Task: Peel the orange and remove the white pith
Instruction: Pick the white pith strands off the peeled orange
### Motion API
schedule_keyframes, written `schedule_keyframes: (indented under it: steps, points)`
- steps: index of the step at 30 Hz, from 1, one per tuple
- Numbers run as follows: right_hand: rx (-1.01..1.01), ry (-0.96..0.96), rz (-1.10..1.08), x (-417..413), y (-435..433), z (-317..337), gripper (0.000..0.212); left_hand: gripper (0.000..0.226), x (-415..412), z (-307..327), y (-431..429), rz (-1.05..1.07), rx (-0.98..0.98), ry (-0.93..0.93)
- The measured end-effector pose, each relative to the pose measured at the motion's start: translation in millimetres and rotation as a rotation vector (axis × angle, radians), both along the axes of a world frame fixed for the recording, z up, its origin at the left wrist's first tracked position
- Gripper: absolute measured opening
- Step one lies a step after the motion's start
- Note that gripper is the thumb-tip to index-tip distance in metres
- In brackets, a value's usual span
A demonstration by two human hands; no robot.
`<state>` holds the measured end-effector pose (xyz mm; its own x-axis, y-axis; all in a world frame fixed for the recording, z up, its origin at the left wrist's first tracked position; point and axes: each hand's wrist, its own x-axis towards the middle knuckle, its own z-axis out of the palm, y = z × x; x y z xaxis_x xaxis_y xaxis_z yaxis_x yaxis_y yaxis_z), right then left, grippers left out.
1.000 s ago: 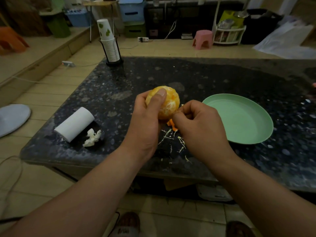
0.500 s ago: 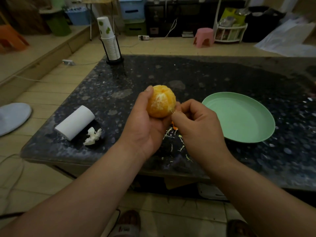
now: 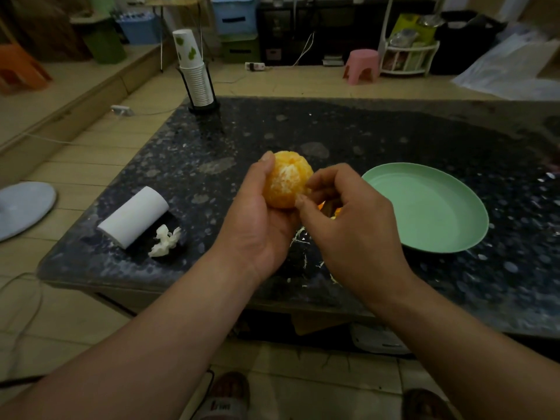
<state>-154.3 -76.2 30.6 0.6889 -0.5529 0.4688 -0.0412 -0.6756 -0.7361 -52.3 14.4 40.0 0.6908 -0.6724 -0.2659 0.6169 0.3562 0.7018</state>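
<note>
A peeled orange (image 3: 286, 181), its near face streaked with white pith, sits in my left hand (image 3: 257, 225), which cups it from below and the left with the thumb on its top. My right hand (image 3: 354, 225) is at the orange's right side. Its thumb and forefinger tips touch the fruit a little apart, and the other fingers are curled. Any strand between those tips is too small to see. Pulled pith strands (image 3: 300, 237) lie on the dark stone table (image 3: 212, 140) under my hands. Small orange peel bits (image 3: 328, 207) show beneath the right fingers.
An empty green plate (image 3: 424, 207) lies to the right of my hands. A white paper roll (image 3: 133, 218) and a crumpled tissue (image 3: 165, 241) lie at the left. A stack of paper cups in a holder (image 3: 197, 77) stands at the far left corner.
My left hand has turned the orange so its pith-covered face points up toward me, and the thumb slid off the front. My right hand rose from below the fruit to its right side.
</note>
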Motion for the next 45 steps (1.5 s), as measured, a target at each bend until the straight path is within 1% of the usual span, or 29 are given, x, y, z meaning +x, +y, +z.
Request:
schedule_keyframes:
  steps: [4, 8, 13, 19, 25, 29, 34, 37, 42, 45]
  points:
    - [-0.052, 0.007, 0.007, 0.7, -4.5, -2.6, 0.012, 0.059, -3.5, 2.8, -0.1, 0.014, 0.02, -0.001]
    - [-0.048, 0.003, 0.063, -0.4, -5.6, -2.6, 0.004, 0.058, -5.9, 7.4, 1.2, 0.012, 0.035, -0.021]
    - [-0.007, -0.013, 0.092, -0.1, -8.5, -2.8, 0.009, 0.061, -3.5, 7.3, 3.3, -0.017, 0.038, -0.006]
    - [0.003, -0.016, 0.109, -0.9, -9.8, -4.3, 0.012, 0.069, 0.2, 6.1, 3.2, -0.02, 0.04, 0.02]
    - [0.029, -0.022, 0.088, -1.6, -9.6, -2.3, 0.007, 0.068, 0.9, 7.8, 3.6, 0.002, 0.041, 0.019]
    - [0.0, -0.013, 0.038, -0.8, -7.5, 1.4, 0.015, 0.063, -1.7, 5.7, 2.5, -0.006, 0.071, -0.06]
    - [-0.015, 0.013, 0.008, -1.2, -9.0, 1.6, 0.01, 0.059, -2.7, 2.8, 0.6, 0.034, 0.101, -0.148]
    - [-0.041, 0.032, -0.003, -0.6, -10.0, 1.1, 0.009, 0.058, -1.3, -0.3, -0.2, 0.108, 0.147, -0.225]
    - [-0.054, 0.05, -0.024, 0.1, -9.7, 0.6, 0.009, 0.048, -6.7, -2.0, -1.7, 0.172, 0.179, -0.346]
    - [0.014, 0.046, -0.036, 0.7, -9.3, 1.7, 0.01, 0.05, -6.0, -3.2, -2.3, 0.167, 0.175, -0.336]
